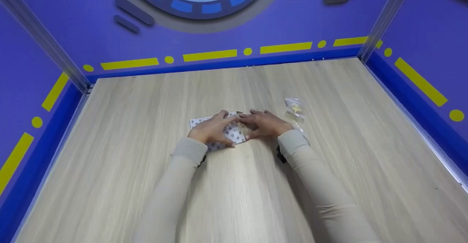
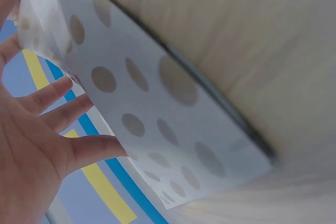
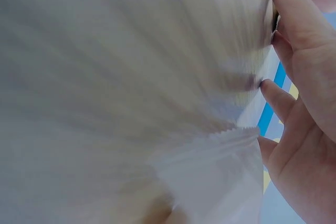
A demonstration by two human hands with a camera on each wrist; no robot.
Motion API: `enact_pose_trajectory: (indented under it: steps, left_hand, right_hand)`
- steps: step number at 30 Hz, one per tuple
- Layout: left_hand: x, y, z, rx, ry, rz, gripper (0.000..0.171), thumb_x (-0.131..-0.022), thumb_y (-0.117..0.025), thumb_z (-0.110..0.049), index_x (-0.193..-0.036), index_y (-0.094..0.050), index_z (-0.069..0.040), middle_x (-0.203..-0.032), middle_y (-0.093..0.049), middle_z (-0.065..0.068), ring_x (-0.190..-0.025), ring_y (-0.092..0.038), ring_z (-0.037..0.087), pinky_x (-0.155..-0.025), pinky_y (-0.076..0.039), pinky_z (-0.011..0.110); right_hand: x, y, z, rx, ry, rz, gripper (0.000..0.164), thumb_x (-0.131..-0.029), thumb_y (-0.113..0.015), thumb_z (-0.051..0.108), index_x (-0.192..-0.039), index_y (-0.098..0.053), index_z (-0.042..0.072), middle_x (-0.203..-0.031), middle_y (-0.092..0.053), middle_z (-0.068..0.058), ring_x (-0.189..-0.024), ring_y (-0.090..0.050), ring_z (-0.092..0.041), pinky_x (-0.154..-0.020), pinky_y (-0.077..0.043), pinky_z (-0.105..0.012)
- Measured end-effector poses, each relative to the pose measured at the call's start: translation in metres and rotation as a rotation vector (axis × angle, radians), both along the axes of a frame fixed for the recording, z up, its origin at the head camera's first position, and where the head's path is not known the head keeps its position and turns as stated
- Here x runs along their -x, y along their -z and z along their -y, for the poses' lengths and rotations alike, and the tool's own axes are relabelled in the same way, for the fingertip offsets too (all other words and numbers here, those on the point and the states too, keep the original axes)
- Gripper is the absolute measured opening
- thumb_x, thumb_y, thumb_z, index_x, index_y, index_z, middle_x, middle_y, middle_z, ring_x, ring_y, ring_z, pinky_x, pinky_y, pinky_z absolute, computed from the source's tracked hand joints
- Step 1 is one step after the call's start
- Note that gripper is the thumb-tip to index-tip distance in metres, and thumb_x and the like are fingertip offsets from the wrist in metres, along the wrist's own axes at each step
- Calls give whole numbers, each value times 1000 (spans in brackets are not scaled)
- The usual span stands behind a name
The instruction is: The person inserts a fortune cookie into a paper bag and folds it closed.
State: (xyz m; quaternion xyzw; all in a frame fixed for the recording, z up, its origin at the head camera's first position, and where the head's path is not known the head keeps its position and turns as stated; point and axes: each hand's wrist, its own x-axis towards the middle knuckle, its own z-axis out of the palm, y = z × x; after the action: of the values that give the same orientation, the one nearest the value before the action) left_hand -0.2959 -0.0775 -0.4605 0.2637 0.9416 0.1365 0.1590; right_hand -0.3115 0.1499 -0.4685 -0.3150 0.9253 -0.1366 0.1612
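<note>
A flat white paper piece with grey polka dots [image 1: 236, 132] lies on the wooden table, its dark lower edge showing in the left wrist view. Across its top rests my left hand [image 1: 215, 127], the thumb near its front edge and the other fingers toward its right end. In the left wrist view the spread fingers of that hand reach along the dotted paper [image 2: 134, 98]. My right hand [image 1: 266, 123] is at the paper's right end, fingertips close to its edge and to the left fingers. Its fingers [image 3: 302, 19] extend loosely, with fingertips down near the tabletop.
A small clear plastic bag [image 1: 294, 108] with something yellow inside lies right of and beyond my right hand. A clear wrapper with a serrated edge [image 3: 210, 156] is near that hand in the right wrist view. Purple-blue panels [image 1: 219, 38] enclose the table [image 1: 128, 144] behind and at both sides.
</note>
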Motion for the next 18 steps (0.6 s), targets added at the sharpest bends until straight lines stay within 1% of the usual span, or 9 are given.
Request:
enact_pose_trajectory:
  steps: [4,7,9,13,16,18]
  left_hand:
    - [1,0,1,-4,-7,-15,83,-69,-80,-55,-139,-38,-40,-142,-37,12,-123,-49,30,-97,-46,48]
    - [2,0,1,2,-2,-25,81,-69,-80,-56,-137,-40,-37,-135,-41,11,-111,-53,27,-92,-49,45]
    - [2,-1,1,3,1,-31,83,-69,-80,-56,-139,-40,-36,-132,-42,12,-106,-55,26,-90,-50,44]
    - [3,-1,3,-2,13,-37,90,-68,-80,-56,-143,-36,-32,-130,-42,13,-104,-56,27,-88,-51,44]
    - [3,-2,4,-12,10,-30,93,-69,-79,-57,-145,-33,-31,-133,-41,14,-107,-56,29,-90,-51,45]
    - [3,-2,6,-27,1,-21,93,-69,-79,-57,-145,-33,-30,-134,-41,13,-109,-56,31,-90,-50,46]
  right_hand:
    - [-1,-1,1,-8,-2,-13,77,-84,-68,47,-149,-35,23,-156,-32,2,-147,-20,-32,-113,-16,-63]
    - [-1,-1,2,-23,-3,-21,77,-84,-67,48,-149,-35,23,-155,-33,2,-146,-21,-32,-113,-16,-63]
    - [-1,-1,2,-35,0,-20,76,-85,-66,48,-149,-35,23,-155,-33,2,-147,-20,-32,-114,-16,-62]
    - [-2,-3,2,-42,2,-27,73,-86,-66,46,-148,-37,22,-154,-35,2,-147,-21,-31,-114,-15,-62]
    - [-2,-3,1,-42,-3,-43,69,-88,-65,45,-147,-39,22,-153,-37,1,-146,-23,-30,-114,-15,-62]
    - [-2,-3,2,-44,-5,-55,67,-89,-64,44,-147,-40,22,-152,-39,1,-146,-24,-30,-114,-16,-61]
